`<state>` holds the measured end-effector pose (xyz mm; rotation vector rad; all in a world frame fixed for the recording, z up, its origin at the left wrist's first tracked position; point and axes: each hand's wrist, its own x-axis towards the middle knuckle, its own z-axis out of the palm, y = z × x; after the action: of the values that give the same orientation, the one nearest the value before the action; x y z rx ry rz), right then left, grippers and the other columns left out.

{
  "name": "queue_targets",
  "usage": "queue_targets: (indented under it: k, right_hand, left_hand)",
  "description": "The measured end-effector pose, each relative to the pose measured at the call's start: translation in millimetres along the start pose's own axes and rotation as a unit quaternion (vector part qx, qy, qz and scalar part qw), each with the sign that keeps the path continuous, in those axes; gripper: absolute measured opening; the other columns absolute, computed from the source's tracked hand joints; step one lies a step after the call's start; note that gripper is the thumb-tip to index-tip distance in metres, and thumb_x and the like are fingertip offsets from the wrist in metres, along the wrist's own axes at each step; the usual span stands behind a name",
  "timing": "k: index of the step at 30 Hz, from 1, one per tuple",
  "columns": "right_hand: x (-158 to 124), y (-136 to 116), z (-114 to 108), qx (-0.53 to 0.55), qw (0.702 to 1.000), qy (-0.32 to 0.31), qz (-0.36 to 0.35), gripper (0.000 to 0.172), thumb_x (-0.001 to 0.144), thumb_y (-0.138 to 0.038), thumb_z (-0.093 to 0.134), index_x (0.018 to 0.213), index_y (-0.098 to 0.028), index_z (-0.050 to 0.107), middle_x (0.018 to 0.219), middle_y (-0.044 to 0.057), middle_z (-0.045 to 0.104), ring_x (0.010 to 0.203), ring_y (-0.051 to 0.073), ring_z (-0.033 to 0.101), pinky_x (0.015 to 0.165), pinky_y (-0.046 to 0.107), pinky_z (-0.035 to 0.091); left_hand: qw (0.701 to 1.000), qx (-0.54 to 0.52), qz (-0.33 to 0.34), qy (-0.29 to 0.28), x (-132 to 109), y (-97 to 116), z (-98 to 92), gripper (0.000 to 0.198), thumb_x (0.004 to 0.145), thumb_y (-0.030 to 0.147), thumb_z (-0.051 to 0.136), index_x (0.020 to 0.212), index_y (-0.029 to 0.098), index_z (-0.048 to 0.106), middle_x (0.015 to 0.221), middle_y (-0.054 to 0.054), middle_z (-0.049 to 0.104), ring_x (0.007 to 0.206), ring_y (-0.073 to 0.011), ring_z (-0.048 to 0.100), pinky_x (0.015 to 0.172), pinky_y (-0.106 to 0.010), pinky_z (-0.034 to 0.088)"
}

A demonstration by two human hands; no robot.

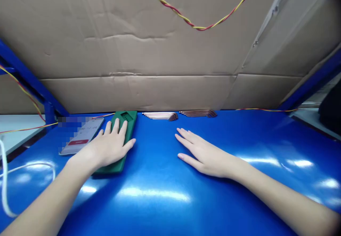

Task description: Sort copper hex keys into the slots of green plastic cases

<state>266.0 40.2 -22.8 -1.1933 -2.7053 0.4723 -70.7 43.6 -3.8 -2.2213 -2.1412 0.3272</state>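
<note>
My left hand (110, 145) lies spread over a green case (130, 122), covering most of its middle. At the case's far end a dark recess shows a row of small holes. My right hand (204, 154) rests over the blue table (160, 172) with its fingers stretched out and nothing in them. Beyond the hands, by the cardboard, lie two sets of copper-coloured L-shaped hex keys: one set (161, 116) just right of the case, the other set (198, 113) further right. Each set is lined up side by side.
A phone (85, 134) with a lit screen lies left of the green case. A white cable (4, 179) curls at the far left. A cardboard sheet (160, 58) rises behind the table, and a twisted red-yellow wire (199, 28) hangs before it. Blue frame bars (29, 76) flank the table.
</note>
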Motion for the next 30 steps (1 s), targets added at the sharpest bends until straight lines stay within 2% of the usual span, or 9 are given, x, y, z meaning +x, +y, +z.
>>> queue_targets:
  k: [3, 8, 13, 16, 19, 22, 25, 27, 30]
  right_hand:
    - [-1, 1, -1, -0.001, 1.000, 0.004, 0.000, 0.073, 0.101, -0.062, 0.038, 0.160, -0.018, 0.033, 0.168, 0.011, 0.017, 0.155, 0.032, 0.017, 0.126, 0.053, 0.024]
    - [-1, 0, 0, -0.010, 1.000, 0.019, 0.004, 0.073, 0.101, -0.063, 0.038, 0.157, -0.018, 0.040, 0.167, 0.011, 0.023, 0.155, 0.032, 0.022, 0.125, 0.053, 0.027]
    - [2, -1, 0, 0.009, 0.998, 0.057, 0.021, 0.071, 0.101, -0.060, 0.040, 0.156, -0.014, 0.042, 0.163, 0.013, 0.037, 0.151, 0.030, 0.034, 0.124, 0.050, 0.032]
    - [2, -3, -1, 0.045, 0.995, 0.082, 0.032, 0.072, 0.101, -0.061, 0.039, 0.158, -0.017, 0.038, 0.163, 0.012, 0.037, 0.151, 0.028, 0.034, 0.124, 0.048, 0.032]
    - [1, -4, -1, 0.058, 0.993, 0.093, 0.036, 0.071, 0.100, -0.062, 0.040, 0.158, -0.021, 0.037, 0.166, 0.011, 0.032, 0.153, 0.028, 0.029, 0.125, 0.049, 0.031]
    - [0, -3, 1, 0.042, 0.994, 0.088, 0.041, 0.072, 0.099, -0.063, 0.043, 0.157, -0.020, 0.040, 0.167, 0.013, 0.027, 0.154, 0.031, 0.025, 0.124, 0.052, 0.030]
    - [-1, 0, 1, 0.043, 0.996, 0.073, 0.039, 0.071, 0.100, -0.061, 0.043, 0.156, -0.019, 0.041, 0.167, 0.015, 0.026, 0.154, 0.032, 0.026, 0.124, 0.054, 0.030]
    - [-2, 1, -1, 0.051, 0.996, 0.063, 0.036, 0.069, 0.100, -0.059, 0.042, 0.156, -0.019, 0.040, 0.167, 0.015, 0.025, 0.154, 0.033, 0.025, 0.124, 0.054, 0.029]
    - [-6, 0, -5, 0.057, 0.996, 0.054, 0.035, 0.066, 0.102, -0.053, 0.042, 0.156, -0.017, 0.038, 0.169, 0.014, 0.019, 0.156, 0.031, 0.019, 0.125, 0.053, 0.026]
  left_hand:
    - [0.999, 0.020, 0.023, -0.009, -6, 7, -3.1, 0.081, 0.101, 0.055, 0.039, 0.163, 0.009, 0.014, 0.167, -0.020, 0.008, 0.153, -0.0430, 0.012, 0.114, -0.057, 0.034]
    - [0.997, 0.034, 0.065, 0.012, -26, 32, -10.4, 0.080, 0.098, 0.051, 0.047, 0.162, 0.011, 0.021, 0.167, -0.016, 0.015, 0.151, -0.0458, 0.020, 0.107, -0.061, 0.040]
    - [0.982, 0.001, 0.174, 0.076, -45, 56, -8.3, 0.088, 0.097, 0.072, 0.043, 0.159, 0.010, 0.034, 0.164, -0.018, 0.022, 0.151, -0.0453, 0.020, 0.109, -0.064, 0.038]
    - [0.966, -0.048, 0.251, 0.047, -52, 63, -11.8, 0.081, 0.103, 0.068, 0.034, 0.161, 0.012, 0.030, 0.165, -0.013, 0.016, 0.152, -0.0393, 0.021, 0.115, -0.057, 0.036]
    - [0.947, -0.110, 0.301, -0.002, -49, 57, -16.9, 0.073, 0.105, 0.067, 0.031, 0.164, 0.025, 0.017, 0.168, -0.002, 0.008, 0.152, -0.0314, 0.025, 0.119, -0.048, 0.034]
    - [0.947, -0.145, 0.284, -0.022, -35, 41, -17.8, 0.078, 0.103, 0.069, 0.039, 0.164, 0.031, 0.010, 0.168, 0.001, 0.006, 0.151, -0.0291, 0.028, 0.120, -0.044, 0.035]
    - [0.954, -0.141, 0.261, -0.041, -19, 27, -16.6, 0.099, 0.094, 0.077, 0.050, 0.164, 0.019, 0.012, 0.167, -0.007, 0.007, 0.153, -0.0342, 0.014, 0.123, -0.050, 0.024]
    - [0.942, -0.143, 0.294, -0.070, -12, 23, -16.8, 0.093, 0.095, 0.074, 0.052, 0.163, 0.020, 0.020, 0.167, -0.007, 0.009, 0.153, -0.0363, 0.007, 0.124, -0.055, 0.019]
    - [0.928, -0.157, 0.328, -0.073, -11, 26, -16.8, 0.089, 0.094, 0.067, 0.058, 0.163, 0.026, 0.019, 0.167, -0.005, 0.009, 0.153, -0.0374, 0.002, 0.122, -0.060, 0.017]
